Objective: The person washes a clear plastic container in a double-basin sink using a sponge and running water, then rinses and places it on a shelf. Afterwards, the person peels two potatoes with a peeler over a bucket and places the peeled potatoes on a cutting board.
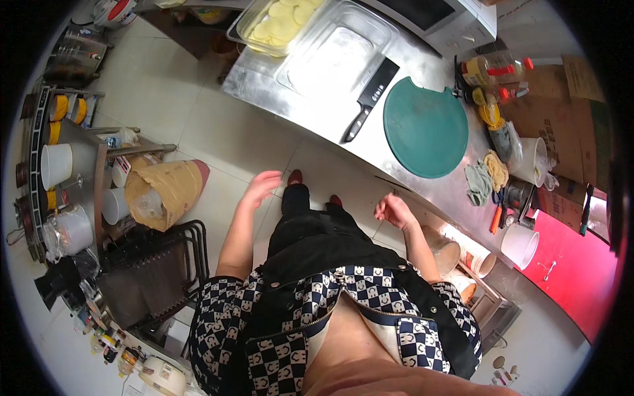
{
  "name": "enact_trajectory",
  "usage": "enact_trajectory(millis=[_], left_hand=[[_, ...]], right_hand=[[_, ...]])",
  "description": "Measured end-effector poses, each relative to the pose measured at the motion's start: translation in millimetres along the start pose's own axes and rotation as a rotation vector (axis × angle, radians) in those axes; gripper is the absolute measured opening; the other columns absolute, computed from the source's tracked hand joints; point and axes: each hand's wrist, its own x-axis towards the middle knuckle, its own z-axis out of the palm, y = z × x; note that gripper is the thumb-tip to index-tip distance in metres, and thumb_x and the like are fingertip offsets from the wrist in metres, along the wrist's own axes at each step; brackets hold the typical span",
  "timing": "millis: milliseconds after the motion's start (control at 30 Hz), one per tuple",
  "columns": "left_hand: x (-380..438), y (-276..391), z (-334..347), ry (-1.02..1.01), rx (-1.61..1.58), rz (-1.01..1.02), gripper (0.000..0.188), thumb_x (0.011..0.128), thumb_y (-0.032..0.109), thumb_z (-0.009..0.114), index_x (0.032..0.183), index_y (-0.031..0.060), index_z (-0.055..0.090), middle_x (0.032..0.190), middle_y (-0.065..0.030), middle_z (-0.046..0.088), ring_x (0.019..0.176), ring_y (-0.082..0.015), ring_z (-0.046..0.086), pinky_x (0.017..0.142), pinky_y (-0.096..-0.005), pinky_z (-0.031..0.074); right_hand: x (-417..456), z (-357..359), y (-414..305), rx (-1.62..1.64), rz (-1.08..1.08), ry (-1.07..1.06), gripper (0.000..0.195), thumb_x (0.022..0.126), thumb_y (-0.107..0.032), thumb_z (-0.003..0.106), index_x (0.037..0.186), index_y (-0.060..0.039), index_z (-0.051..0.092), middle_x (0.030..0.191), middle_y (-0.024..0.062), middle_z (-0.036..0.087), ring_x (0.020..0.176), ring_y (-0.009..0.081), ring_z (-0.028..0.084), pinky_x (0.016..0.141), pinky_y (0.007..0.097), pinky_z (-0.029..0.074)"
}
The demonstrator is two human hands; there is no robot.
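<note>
My left hand [262, 188] hangs over the tiled floor with its fingers apart, holding nothing. On the other side my right hand [394, 211], its fingers loosely curled, is just off the edge of the steel counter [317, 111] and holds nothing that I can see. Flat on the counter lie a round green cutting board [426, 128] and, beside it, a cleaver [372, 94] with a black blade and handle. The blade's tip end lies close to an empty clear plastic tray [337, 49]. Next to that stands a clear container [237, 33] with pale yellow slices [282, 24].
A microwave [446, 22] stands at the counter's back. Bottles [500, 69], cloths [478, 183], an orange-handled tool [495, 220] and a white tub [520, 246] line the right side. At left are a paper sack [166, 190], a black folding chair frame [198, 257] and shelves with tubs.
</note>
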Motion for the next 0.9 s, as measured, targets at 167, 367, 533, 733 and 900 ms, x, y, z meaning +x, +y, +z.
enact_trajectory(millis=[167, 367, 533, 733, 900], left_hand=[[-48, -106, 27, -0.136, 1.516, -0.272, 0.043, 0.083, 0.032, 0.055, 0.119, 0.0095, 0.051, 0.115, -0.0124, 0.057, 0.092, -0.0270, 0.060, 0.080, -0.0417, 0.048], [-57, -195, 89, 0.183, 1.056, -0.061, 0.045, 0.078, 0.028, 0.061, 0.117, 0.0076, 0.052, 0.109, -0.0155, 0.059, 0.103, -0.0297, 0.056, 0.090, -0.0375, 0.044], [-63, -163, 166, 0.099, 0.890, 0.156, 0.046, 0.078, 0.024, 0.062, 0.119, 0.0073, 0.052, 0.114, -0.0153, 0.058, 0.106, -0.0296, 0.055, 0.092, -0.0365, 0.044], [-76, -143, 176, -0.001, 1.115, 0.217, 0.043, 0.080, 0.025, 0.060, 0.120, 0.0108, 0.052, 0.117, -0.0138, 0.056, 0.112, -0.0284, 0.051, 0.093, -0.0375, 0.042], [-63, -127, 166, -0.164, 1.393, 0.186, 0.043, 0.079, 0.027, 0.060, 0.119, 0.0099, 0.053, 0.118, -0.0141, 0.056, 0.111, -0.0291, 0.051, 0.094, -0.0386, 0.042]], right_hand=[[15, -103, 37, -1.843, 0.461, 0.185, 0.042, 0.077, -0.039, 0.061, 0.103, -0.0067, 0.061, 0.100, 0.0167, 0.063, 0.096, 0.0314, 0.060, 0.080, 0.0407, 0.048], [16, -183, 52, -1.250, -0.159, 0.589, 0.055, 0.078, -0.041, 0.060, 0.104, 0.0070, 0.058, 0.100, 0.0256, 0.061, 0.100, 0.0359, 0.057, 0.088, 0.0400, 0.044], [-6, -185, 63, -1.298, -0.306, 0.653, 0.045, 0.078, -0.034, 0.062, 0.101, 0.0046, 0.060, 0.098, 0.0241, 0.062, 0.098, 0.0350, 0.058, 0.086, 0.0395, 0.045], [-34, -157, 87, -1.220, -0.184, 0.573, 0.019, 0.078, -0.021, 0.063, 0.087, -0.0042, 0.066, 0.077, 0.0145, 0.065, 0.077, 0.0288, 0.064, 0.071, 0.0367, 0.049], [-109, -146, 138, -1.276, -0.150, 0.703, 0.017, 0.076, -0.024, 0.063, 0.079, -0.0074, 0.066, 0.075, 0.0139, 0.064, 0.074, 0.0299, 0.062, 0.067, 0.0383, 0.050]])
